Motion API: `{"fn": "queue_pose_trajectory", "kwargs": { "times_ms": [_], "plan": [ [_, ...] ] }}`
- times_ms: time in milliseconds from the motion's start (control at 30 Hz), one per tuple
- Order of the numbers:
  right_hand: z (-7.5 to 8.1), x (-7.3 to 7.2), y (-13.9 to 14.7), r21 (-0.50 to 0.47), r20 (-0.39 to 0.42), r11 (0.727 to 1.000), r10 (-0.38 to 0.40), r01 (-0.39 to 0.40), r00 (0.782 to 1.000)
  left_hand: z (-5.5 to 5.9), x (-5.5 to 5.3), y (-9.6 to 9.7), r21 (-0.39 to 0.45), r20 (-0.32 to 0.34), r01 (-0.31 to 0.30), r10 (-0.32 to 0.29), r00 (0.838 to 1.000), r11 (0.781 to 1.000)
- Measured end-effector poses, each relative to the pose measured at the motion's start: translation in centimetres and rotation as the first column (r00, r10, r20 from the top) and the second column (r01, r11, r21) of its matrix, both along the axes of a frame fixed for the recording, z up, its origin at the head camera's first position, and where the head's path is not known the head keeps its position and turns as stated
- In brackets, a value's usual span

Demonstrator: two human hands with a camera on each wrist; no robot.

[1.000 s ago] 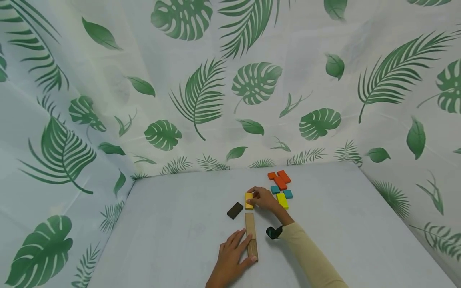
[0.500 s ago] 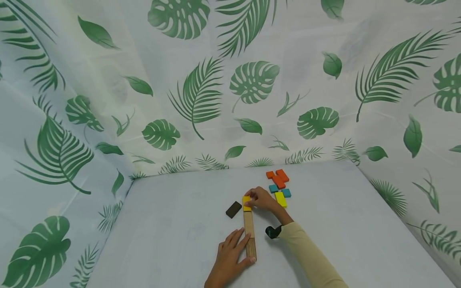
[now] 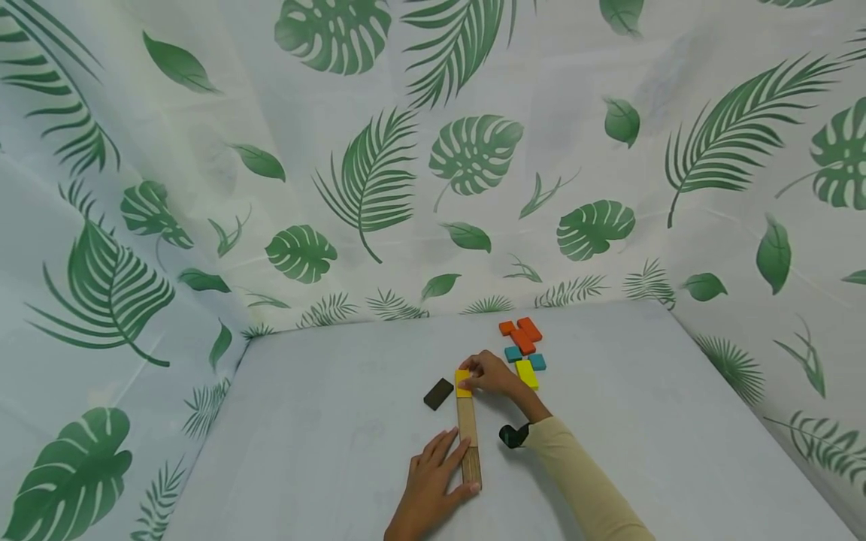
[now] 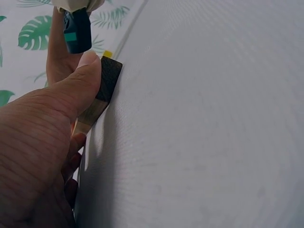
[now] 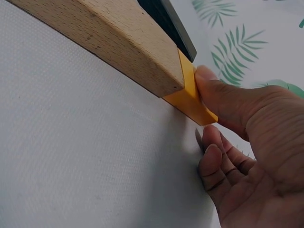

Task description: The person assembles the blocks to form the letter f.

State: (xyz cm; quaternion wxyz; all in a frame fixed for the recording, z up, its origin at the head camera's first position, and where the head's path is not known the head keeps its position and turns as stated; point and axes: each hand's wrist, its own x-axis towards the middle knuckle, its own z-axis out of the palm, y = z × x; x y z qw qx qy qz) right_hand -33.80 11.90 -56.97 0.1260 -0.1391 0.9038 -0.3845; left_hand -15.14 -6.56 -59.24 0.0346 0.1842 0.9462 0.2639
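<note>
My right hand pinches a yellow-orange block between thumb and fingers. In the right wrist view that yellow block sits flush against the end of a light wooden block. Behind the light block, nearer me, lies a brown wooden block, so the three make one straight row. Along the row's left side rests my left hand, fingers extended and spread, its thumb at the near end of the brown block. A dark brown block lies tilted just left of the yellow one, apart from it.
Beyond my right hand lie several orange blocks, two teal blocks and a lime-yellow block. A black device is on my right wrist. A leaf-patterned sheet borders the white table at the back and sides.
My right hand has drawn the yellow block toward me, closing the gap to the light wooden block. My left hand stays along the row. The view has shifted slightly.
</note>
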Motion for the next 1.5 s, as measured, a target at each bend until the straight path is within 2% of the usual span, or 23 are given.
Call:
{"fn": "queue_pose_trajectory", "kwargs": {
  "times_ms": [333,600,833,1000,1500],
  "plan": [
    [0.12,-0.32,-0.21,0.014,-0.011,0.999,0.039,-0.039,0.999,-0.28,-0.04,-0.08,-0.002,-0.026,0.002,-0.002,1.000,1.000],
    [0.13,-0.27,-0.21,0.011,-0.026,0.998,0.061,-0.061,0.998,-0.13,-0.16,-0.05,-0.004,-0.005,-0.004,0.004,1.000,1.000],
    [-0.13,-0.02,-0.20,0.024,-0.017,0.998,0.053,-0.052,0.998,-0.48,-0.03,-0.09,-0.006,-0.009,-0.006,0.006,1.000,1.000],
    [0.12,0.34,-0.15,0.027,-0.009,0.999,0.038,-0.038,0.999,-0.82,0.10,-0.04,-0.003,-0.035,-0.005,0.005,0.999,1.000],
    [0.01,0.18,0.03,0.023,-0.026,0.999,0.036,-0.036,0.999,-0.33,0.05,0.17,-0.005,-0.051,-0.003,0.003,0.999,1.000]
  ]
}}
